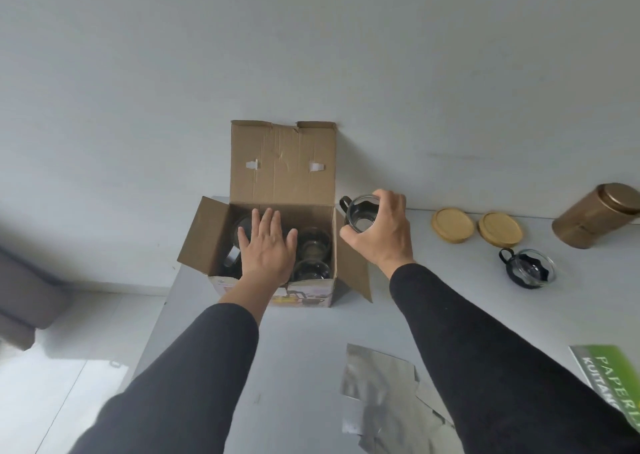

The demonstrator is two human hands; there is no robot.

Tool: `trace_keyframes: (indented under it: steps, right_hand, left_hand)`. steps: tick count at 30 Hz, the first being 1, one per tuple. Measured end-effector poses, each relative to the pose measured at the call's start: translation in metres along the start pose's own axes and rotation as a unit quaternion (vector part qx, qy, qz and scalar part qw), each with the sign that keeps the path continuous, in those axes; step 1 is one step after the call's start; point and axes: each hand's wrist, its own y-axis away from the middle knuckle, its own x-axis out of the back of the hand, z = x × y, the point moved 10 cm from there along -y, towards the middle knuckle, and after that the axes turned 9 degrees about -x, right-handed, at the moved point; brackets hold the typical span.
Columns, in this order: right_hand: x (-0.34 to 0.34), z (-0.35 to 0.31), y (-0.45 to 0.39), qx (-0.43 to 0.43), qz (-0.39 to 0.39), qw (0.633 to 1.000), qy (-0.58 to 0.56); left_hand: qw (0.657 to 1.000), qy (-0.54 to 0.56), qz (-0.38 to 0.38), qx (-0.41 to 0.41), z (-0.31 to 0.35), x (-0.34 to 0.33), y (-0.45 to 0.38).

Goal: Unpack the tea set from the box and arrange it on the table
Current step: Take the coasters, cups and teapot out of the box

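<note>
Cup (362, 215) is gripped by the right hand (381, 232) beside the box (277, 176) — carried out; left hand (268, 245), spread flat, is reaching in.

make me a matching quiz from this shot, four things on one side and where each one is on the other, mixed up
Things:
1. left hand
2. glass cup with the black handle
3. wooden lids
4. brown tin

Places:
A. far right of the table
B. flat on the table, between the box and the tin
C. spread open over the box
D. gripped by the right hand, beside the box

Pairs: 1-C, 2-D, 3-B, 4-A
</note>
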Motion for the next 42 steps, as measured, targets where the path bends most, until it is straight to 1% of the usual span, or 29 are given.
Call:
trace_keyframes:
  steps: [3, 7, 10, 13, 15, 18, 21, 23, 31, 38, 42]
  right_hand:
    - [0.017, 0.035, 0.000, -0.030, 0.011, 0.999, -0.022]
    - [0.037, 0.081, 0.003, -0.051, 0.018, 0.997, -0.051]
    - [0.051, 0.116, 0.005, -0.055, 0.013, 0.997, -0.043]
    - [0.063, 0.154, 0.004, -0.060, -0.002, 0.998, -0.030]
    - [0.067, 0.178, 0.002, -0.074, -0.021, 0.997, -0.029]
    - [0.071, 0.214, -0.005, -0.095, -0.057, 0.994, -0.017]
    - [0.069, 0.238, -0.009, -0.104, -0.093, 0.990, -0.009]
    - [0.065, 0.252, -0.012, -0.106, -0.113, 0.988, -0.007]
    - [0.038, 0.278, -0.021, -0.112, -0.162, 0.980, -0.012]
    - [0.027, 0.286, -0.032, -0.142, -0.165, 0.976, -0.019]
    - [0.024, 0.288, -0.034, -0.143, -0.177, 0.974, -0.004]
  left_hand:
    - [0.998, 0.033, 0.044, -0.017, 0.033, 0.007, 0.000]
    - [0.991, 0.043, 0.086, -0.096, 0.103, 0.008, -0.001]
    - [0.983, 0.044, 0.077, -0.159, 0.162, -0.010, -0.001]
    - [0.981, 0.038, 0.030, -0.186, 0.208, -0.046, 0.001]
    - [0.984, 0.018, -0.027, -0.176, 0.223, -0.079, 0.003]
    - [0.987, -0.001, -0.126, -0.103, 0.226, -0.132, 0.004]
    - [0.976, 0.005, -0.215, -0.035, 0.217, -0.173, 0.012]
    - [0.969, 0.004, -0.248, -0.014, 0.216, -0.189, 0.016]
    - [0.962, -0.012, -0.273, 0.017, 0.216, -0.200, 0.008]
    - [0.963, -0.031, -0.268, 0.017, 0.215, -0.204, 0.010]
    - [0.962, -0.041, -0.269, 0.016, 0.215, -0.205, 0.010]
